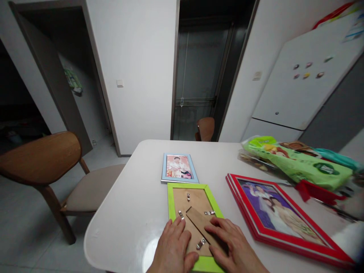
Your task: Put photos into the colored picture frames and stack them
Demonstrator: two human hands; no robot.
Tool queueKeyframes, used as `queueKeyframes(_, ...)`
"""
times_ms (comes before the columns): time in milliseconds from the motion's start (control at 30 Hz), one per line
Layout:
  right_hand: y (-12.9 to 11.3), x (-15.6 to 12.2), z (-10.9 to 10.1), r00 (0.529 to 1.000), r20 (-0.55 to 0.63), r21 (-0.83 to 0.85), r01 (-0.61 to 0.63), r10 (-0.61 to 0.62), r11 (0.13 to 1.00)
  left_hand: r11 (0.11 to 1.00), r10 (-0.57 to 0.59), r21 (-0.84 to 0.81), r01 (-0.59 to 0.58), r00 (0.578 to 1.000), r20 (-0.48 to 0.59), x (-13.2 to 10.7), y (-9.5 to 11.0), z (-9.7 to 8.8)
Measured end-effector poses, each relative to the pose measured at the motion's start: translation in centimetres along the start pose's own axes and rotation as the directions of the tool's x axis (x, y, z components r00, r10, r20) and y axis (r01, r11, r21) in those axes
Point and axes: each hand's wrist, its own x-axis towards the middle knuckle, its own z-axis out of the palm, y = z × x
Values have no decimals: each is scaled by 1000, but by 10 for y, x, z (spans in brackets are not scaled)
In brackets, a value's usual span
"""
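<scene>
A green picture frame (171,201) lies face down on the white table, its brown backing board (178,193) turned up. Several metal clips (201,243) sit around the board, and a brown stand leg (196,219) runs slantwise across it. My left hand (174,246) rests on the frame's left side, fingers stretched out near a clip. On the right, my right hand (231,242) lies over the board and the lower stand leg, fingers apart and slightly bent. Part of the frame's near end is hidden by my hands.
A light blue picture frame (165,168) lies face up just beyond. To the right are stacked red picture frames (241,201), with a green package (301,163) and a red object (321,195) behind. A wooden chair (42,159) stands left of the table (122,212).
</scene>
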Motion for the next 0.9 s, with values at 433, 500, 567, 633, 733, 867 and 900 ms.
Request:
queueKeyframes(433,20,47,-7,988,-103,-121,-125,113,985,965,261,15,-261,961,-91,-5,-17,6)
queueKeyframes(500,19,46,-7,991,-82,-125,-115,105,985,967,253,-2,-254,963,-95,-6,-16,6)
queueKeyframes(567,20,42,-7,995,-56,-99,-83,77,992,973,226,-30,-230,970,-92,-6,-14,5)
queueKeyframes(633,22,37,-8,997,-48,-62,-58,55,996,979,190,-59,-194,979,-77,-7,-12,4)
queueKeyframes(733,25,29,-10,998,-42,-53,-48,45,997,986,137,-91,-140,990,-36,-6,-9,3)
queueKeyframes(867,17,22,-14,999,-46,-117,-11,6,993,990,81,-118,-79,997,13,-8,-5,-1)
queueKeyframes(900,11,21,-14,998,-53,-129,12,-19,992,990,72,-126,-69,997,14,-8,-5,-2)
